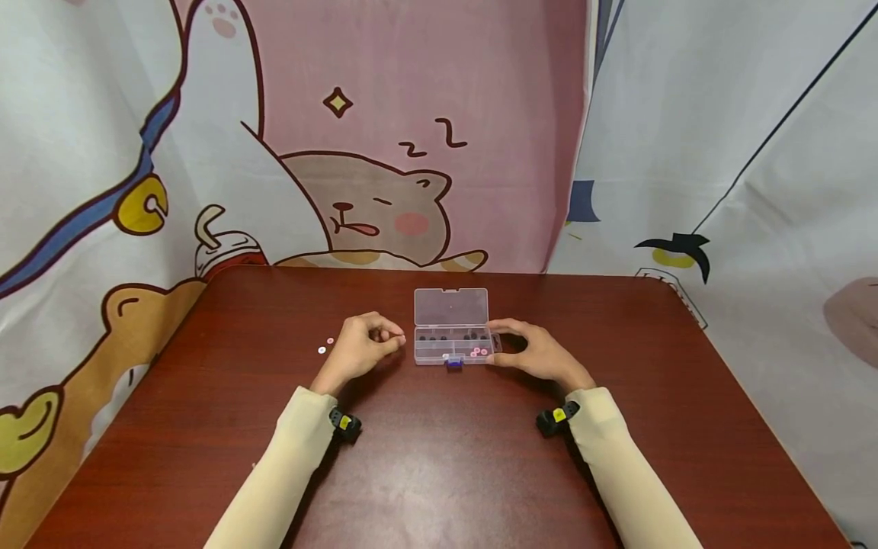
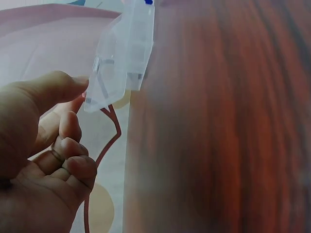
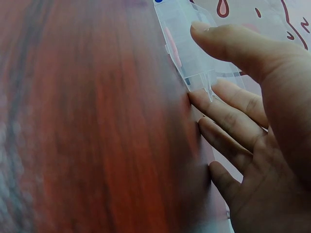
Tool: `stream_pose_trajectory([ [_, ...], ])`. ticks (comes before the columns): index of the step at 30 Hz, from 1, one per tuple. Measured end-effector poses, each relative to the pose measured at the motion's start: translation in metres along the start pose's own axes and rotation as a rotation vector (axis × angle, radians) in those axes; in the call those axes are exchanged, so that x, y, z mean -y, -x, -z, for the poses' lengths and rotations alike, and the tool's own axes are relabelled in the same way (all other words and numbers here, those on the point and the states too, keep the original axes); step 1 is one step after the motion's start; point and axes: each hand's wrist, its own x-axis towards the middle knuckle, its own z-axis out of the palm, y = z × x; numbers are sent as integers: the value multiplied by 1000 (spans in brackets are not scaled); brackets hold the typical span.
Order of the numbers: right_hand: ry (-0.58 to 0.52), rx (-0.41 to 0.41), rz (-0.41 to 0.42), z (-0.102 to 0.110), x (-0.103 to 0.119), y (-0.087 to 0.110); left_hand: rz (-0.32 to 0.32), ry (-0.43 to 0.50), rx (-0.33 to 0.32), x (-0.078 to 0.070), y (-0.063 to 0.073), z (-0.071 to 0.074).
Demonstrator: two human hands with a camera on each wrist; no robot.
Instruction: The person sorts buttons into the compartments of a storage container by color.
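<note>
A clear plastic compartment box stands on the table with its lid raised. Dark round pieces lie in its back compartments, and pink ring-like buttons in the front right one. My right hand holds the box's right end, thumb at the front and fingers behind. Just left of the box is my left hand, thumb and forefinger pinched together. A speck of pink shows at the thumb tip in the left wrist view; it looks like a small pink button, mostly hidden.
On the table left of my left hand lie a small pink button and a white one. A blue latch sticks out at the box's front. Behind the brown table hangs a printed cloth.
</note>
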Motion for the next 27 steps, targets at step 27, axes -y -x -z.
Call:
stream_pose_trajectory([
  [27, 3, -1, 24, -1, -2, 0, -55, 17, 80, -30, -19, -24],
])
